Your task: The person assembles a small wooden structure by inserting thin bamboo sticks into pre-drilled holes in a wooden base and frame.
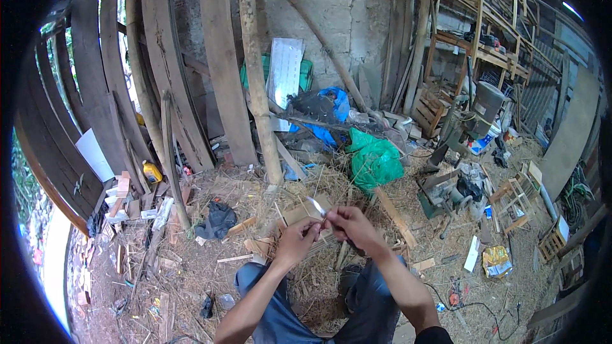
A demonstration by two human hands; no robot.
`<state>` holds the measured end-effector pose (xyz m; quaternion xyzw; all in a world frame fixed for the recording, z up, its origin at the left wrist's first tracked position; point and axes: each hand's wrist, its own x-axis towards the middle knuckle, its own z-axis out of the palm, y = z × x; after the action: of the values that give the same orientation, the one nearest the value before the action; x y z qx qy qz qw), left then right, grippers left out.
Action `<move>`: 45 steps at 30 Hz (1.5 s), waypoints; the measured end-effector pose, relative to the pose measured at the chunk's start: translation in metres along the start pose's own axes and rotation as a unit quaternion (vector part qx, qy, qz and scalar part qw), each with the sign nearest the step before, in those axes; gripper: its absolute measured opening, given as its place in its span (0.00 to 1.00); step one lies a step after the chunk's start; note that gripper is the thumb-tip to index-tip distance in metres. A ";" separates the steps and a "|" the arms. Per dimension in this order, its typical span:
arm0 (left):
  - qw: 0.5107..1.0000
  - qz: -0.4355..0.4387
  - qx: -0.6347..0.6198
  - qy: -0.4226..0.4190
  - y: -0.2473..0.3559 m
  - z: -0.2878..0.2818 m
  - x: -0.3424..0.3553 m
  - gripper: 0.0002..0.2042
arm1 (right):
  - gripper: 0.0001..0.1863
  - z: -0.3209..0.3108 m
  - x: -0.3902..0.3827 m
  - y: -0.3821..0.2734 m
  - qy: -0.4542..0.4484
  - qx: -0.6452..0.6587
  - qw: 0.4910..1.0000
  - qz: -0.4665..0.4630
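Observation:
Both of my hands meet in front of my knees, close together and almost touching. My right hand (354,228) is closed around a small knife, whose handle is hidden in the fingers. Its narrow shiny blade (315,205) sticks out toward the upper left. Thumb and fingers of my left hand (298,242) are pinched together just below the blade. Whatever sits between them is too small to make out. Under the hands lies a piece of light board (299,214) among straw and wood scraps.
A wooden post (258,89) stands ahead, with a green sack (375,159) to its right. A black plastic bag (218,220) and a yellow jug (152,172) are at left. On the right lie a plank (395,218), a yellow packet (496,261) and a black cable (468,306).

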<state>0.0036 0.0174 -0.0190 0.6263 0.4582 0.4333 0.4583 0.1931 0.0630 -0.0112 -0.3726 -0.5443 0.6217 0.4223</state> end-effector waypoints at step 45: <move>0.994 -0.055 -0.092 -0.026 0.005 -0.018 -0.047 0.08 | 0.14 -0.046 -0.015 -0.032 0.063 0.120 0.991 -0.021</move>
<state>-0.0228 -0.0258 -0.0163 0.5661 0.4381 0.4318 0.5488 0.2451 0.0671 0.0141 -0.3461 -0.4458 0.6487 0.5106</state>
